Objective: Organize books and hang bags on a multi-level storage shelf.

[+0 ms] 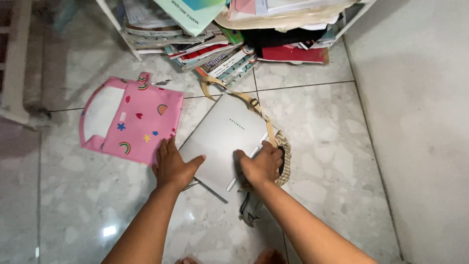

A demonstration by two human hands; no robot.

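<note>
Grey flat rectangular notebook [220, 142] lies under both hands. Left hand [172, 166] presses flat, fingers spread; right hand's [261, 165] fingers curl around its edge beside a striped beige bag [285, 155].

Pink bag [132, 124] leftward, book pile [224, 54] ahead; bare floor [332, 146] rightward.

Laptop [220, 142] looking smooth matt grey metal/plastic; pink bag [132, 124] showing soft cloth w/ matt finish; floor tiles [317, 127] shining glossy, speckled stone.

A home: tiled floor [317, 122], shelf [234, 29] crammed with books.
</note>
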